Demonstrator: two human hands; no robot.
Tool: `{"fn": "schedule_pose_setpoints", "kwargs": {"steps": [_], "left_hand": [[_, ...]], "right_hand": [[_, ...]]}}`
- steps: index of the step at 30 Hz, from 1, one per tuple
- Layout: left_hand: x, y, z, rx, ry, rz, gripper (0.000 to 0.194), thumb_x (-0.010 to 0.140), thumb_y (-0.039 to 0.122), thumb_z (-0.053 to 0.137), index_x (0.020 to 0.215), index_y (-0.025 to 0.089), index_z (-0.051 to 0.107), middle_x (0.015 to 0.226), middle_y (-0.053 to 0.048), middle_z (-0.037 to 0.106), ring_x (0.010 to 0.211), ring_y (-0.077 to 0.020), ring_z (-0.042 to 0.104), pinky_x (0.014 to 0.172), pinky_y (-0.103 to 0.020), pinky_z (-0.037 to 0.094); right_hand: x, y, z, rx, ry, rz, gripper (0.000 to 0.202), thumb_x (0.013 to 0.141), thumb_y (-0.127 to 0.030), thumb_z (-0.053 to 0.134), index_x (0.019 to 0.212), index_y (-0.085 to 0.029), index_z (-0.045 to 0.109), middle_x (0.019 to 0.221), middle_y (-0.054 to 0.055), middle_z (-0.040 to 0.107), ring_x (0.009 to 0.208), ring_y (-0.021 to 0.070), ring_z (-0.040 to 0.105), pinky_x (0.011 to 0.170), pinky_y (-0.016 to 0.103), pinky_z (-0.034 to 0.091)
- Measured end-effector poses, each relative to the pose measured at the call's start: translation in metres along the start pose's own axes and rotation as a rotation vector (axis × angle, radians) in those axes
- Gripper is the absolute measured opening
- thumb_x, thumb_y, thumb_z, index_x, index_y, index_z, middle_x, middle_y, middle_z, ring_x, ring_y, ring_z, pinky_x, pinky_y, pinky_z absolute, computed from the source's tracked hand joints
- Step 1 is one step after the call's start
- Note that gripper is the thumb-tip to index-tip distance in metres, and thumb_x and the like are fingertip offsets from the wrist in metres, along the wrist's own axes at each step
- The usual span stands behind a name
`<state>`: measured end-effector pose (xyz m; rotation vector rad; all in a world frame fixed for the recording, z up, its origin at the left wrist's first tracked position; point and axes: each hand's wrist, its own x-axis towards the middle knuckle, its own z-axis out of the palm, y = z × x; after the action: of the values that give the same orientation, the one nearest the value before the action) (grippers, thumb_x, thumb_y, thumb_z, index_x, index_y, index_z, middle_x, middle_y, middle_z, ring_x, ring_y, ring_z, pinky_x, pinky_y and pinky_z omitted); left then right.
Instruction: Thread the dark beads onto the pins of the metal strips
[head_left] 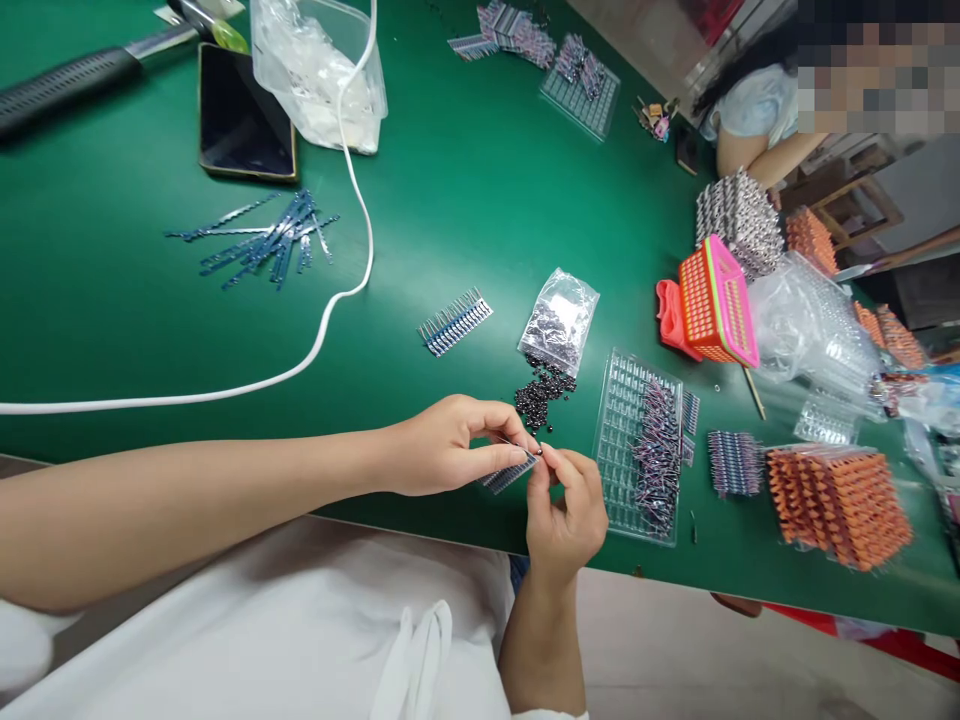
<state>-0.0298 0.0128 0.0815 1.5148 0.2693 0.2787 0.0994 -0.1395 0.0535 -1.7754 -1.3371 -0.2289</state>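
My left hand [442,448] pinches a small strip of thin metal pins [506,474] near the table's front edge, its fingers covering part of it. At the strip's tip my right hand [568,505] is closed, thumb and forefinger pressed on a tiny dark bead [538,450]. Just beyond the fingers lies a pile of loose black beads [541,392], spilling from a clear plastic bag [561,318]. A second strip with a row of pins [455,322] rests on the green table to the left of the bag.
Right of my hands lies a clear grid tray [621,440] heaped with beaded pins [658,455]. Farther right are an orange stack [840,505] and a basket [705,300]. A white cable [330,310], phone [246,115] and hammer [71,85] lie left. Another person [757,110] sits opposite.
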Motion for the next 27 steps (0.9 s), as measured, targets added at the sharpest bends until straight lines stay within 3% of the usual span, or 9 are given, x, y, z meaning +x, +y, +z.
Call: {"fn": "schedule_pose_setpoints", "kwargs": {"steps": [8, 14, 19, 23, 27], "left_hand": [[-0.0014, -0.0008, 0.0023, 0.196, 0.024, 0.226, 0.012, 0.091, 0.019, 0.057, 0.093, 0.012, 0.067, 0.095, -0.01, 0.073, 0.088, -0.0164, 0.067, 0.082, -0.027, 0.052], [-0.0031, -0.0017, 0.0033, 0.214, 0.025, 0.236, 0.013, 0.092, 0.019, 0.056, 0.093, 0.011, 0.066, 0.095, -0.012, 0.072, 0.087, -0.0174, 0.066, 0.081, -0.029, 0.052], [-0.0028, 0.0026, 0.0024, 0.154, 0.022, 0.167, 0.014, 0.091, 0.02, 0.057, 0.094, 0.011, 0.067, 0.095, -0.01, 0.073, 0.087, -0.0162, 0.067, 0.081, -0.027, 0.051], [-0.001, 0.0046, 0.0023, 0.028, -0.005, -0.002, 0.021, 0.092, 0.027, 0.056, 0.099, 0.011, 0.068, 0.089, -0.008, 0.073, 0.077, -0.0154, 0.066, 0.072, -0.026, 0.052], [0.001, 0.0028, 0.0038, -0.108, 0.063, -0.14, 0.022, 0.09, 0.033, 0.059, 0.091, 0.012, 0.067, 0.078, -0.004, 0.068, 0.068, -0.0141, 0.062, 0.062, -0.025, 0.05]], "right_hand": [[0.0017, -0.003, 0.0003, 0.097, 0.011, 0.093, 0.024, 0.086, -0.009, 0.066, 0.104, -0.025, 0.067, 0.089, 0.002, 0.067, 0.079, 0.0131, 0.065, 0.063, 0.027, 0.055], [0.0021, -0.002, 0.0002, 0.062, 0.029, 0.05, 0.028, 0.084, -0.007, 0.067, 0.106, -0.024, 0.067, 0.089, 0.002, 0.068, 0.079, 0.0133, 0.065, 0.064, 0.028, 0.056], [0.0022, -0.0034, 0.0006, 0.1, 0.021, 0.08, 0.025, 0.085, -0.008, 0.065, 0.103, -0.024, 0.067, 0.088, 0.002, 0.067, 0.079, 0.014, 0.065, 0.064, 0.028, 0.054], [0.0028, -0.0068, 0.0002, 0.294, 0.018, 0.266, 0.014, 0.085, -0.012, 0.064, 0.094, -0.022, 0.068, 0.084, 0.002, 0.064, 0.076, 0.0139, 0.062, 0.061, 0.027, 0.051], [0.0031, -0.0083, 0.0011, 0.483, 0.056, 0.406, 0.004, 0.086, -0.017, 0.066, 0.086, -0.02, 0.067, 0.078, 0.0, 0.059, 0.067, 0.0114, 0.057, 0.056, 0.025, 0.045]]}}
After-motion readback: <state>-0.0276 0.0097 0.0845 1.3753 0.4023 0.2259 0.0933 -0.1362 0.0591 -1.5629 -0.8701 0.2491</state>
